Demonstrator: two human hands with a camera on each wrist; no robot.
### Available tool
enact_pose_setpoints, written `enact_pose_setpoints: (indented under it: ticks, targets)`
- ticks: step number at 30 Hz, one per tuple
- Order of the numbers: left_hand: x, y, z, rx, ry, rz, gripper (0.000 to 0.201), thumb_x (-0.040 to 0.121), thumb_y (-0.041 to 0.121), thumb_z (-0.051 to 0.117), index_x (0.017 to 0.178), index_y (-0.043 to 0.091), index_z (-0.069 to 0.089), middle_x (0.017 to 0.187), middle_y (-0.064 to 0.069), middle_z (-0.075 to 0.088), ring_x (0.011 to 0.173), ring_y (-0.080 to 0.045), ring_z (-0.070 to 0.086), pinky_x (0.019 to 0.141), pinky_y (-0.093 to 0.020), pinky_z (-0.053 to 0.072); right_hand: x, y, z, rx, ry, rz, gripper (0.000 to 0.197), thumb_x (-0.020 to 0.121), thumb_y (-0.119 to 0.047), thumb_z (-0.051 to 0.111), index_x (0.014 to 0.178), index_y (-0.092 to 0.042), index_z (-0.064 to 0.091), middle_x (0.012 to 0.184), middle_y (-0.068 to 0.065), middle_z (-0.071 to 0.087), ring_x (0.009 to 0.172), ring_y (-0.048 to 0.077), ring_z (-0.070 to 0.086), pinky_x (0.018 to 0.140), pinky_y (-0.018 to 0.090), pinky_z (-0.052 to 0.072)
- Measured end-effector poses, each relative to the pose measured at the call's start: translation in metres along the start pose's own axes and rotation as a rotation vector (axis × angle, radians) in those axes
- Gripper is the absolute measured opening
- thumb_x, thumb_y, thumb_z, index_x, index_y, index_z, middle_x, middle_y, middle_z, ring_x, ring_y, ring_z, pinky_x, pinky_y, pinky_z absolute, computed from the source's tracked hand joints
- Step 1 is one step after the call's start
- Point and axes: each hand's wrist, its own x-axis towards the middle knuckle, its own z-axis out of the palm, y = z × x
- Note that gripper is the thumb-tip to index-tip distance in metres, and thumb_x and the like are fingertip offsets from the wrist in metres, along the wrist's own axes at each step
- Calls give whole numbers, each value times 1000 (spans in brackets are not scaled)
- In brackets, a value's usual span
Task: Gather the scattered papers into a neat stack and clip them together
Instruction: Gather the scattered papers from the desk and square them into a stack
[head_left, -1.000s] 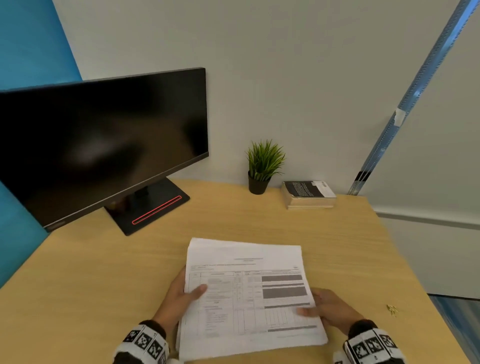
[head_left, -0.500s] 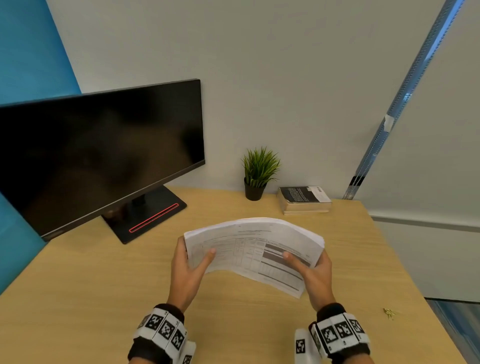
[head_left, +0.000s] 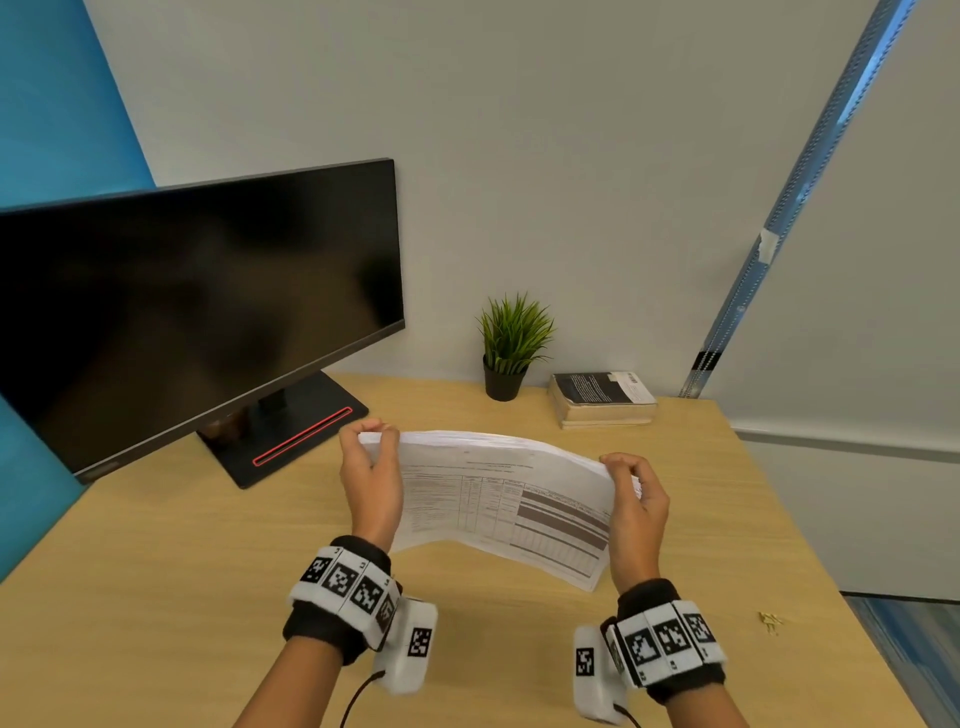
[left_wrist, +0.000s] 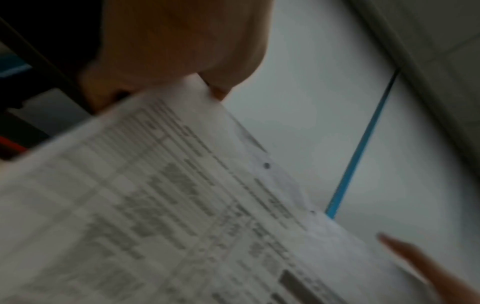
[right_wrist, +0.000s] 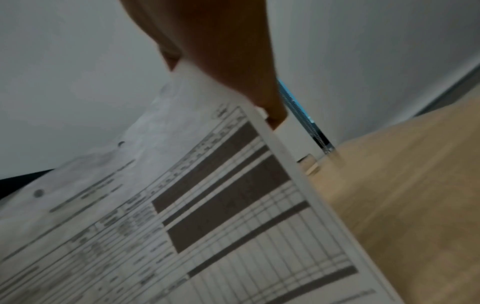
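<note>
The stack of papers (head_left: 498, 499) is held up on edge above the wooden surface (head_left: 156, 561), in front of the person, its printed face with a table of lines and dark grey bars turned toward the head camera. The sheets bow along their top edge, and the lower edge looks lifted clear of the surface, though the head view does not show for certain whether the lowest corner touches it. The left hand (head_left: 371, 486) grips the stack's left side, fingers curled over the upper left corner and thumb against the front sheet. The right hand (head_left: 636, 512) grips the right side the same way, fingers curled round the upper right corner. In the left wrist view the papers (left_wrist: 161, 205) fill the lower part, blurred, with the left hand (left_wrist: 179, 47) closed on their top corner and two punched holes near the upper margin. The right wrist view shows the papers (right_wrist: 207, 205) with the right hand (right_wrist: 226, 61) clamped on the corner.

Both wrists wear black bands with white marker tags. Near the surface's right edge, well apart from the stack, lies a small heap of gold-coloured clips (head_left: 770, 622). At the back stand a dark monitor (head_left: 197, 312) on the left, a small potted plant (head_left: 511, 345) and, just beside it, a book (head_left: 602, 397) lying flat.
</note>
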Motion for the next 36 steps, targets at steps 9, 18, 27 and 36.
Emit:
enact_pose_setpoints:
  ticks: [9, 18, 27, 36]
  targets:
    - [5, -53, -39, 159, -455, 43, 30, 94, 10, 47, 121, 23, 46, 112, 12, 59, 103, 3, 59, 88, -20, 51, -6, 30, -22, -174, -169, 98, 25, 87, -5, 59, 96, -28, 58, 96, -1, 67, 103, 28, 63, 77, 26, 51]
    - [-9, -57, -43, 107, -430, 48, 25, 99, 15, 34, 114, 33, 43, 108, 8, 58, 97, 1, 60, 78, -22, 53, -5, 38, -26, -131, -203, 129, 28, 88, -8, 59, 110, -25, 56, 111, 7, 66, 107, 24, 61, 93, 42, 51]
    - [-17, -64, -45, 94, -399, 62, 27, 99, 14, 33, 120, 30, 40, 109, 4, 59, 96, 4, 60, 75, -14, 53, -11, 50, -31, -96, -219, 204, 32, 83, -20, 62, 113, -29, 57, 110, -1, 69, 107, 15, 63, 94, 38, 49]
    - [-16, -73, -48, 268, -422, -32, 18, 97, 9, 38, 114, 16, 39, 108, 8, 58, 102, -12, 59, 75, -16, 53, -10, 58, -34, -214, -181, 198, 35, 89, 0, 55, 123, -8, 51, 115, 8, 64, 108, 22, 61, 94, 42, 50]
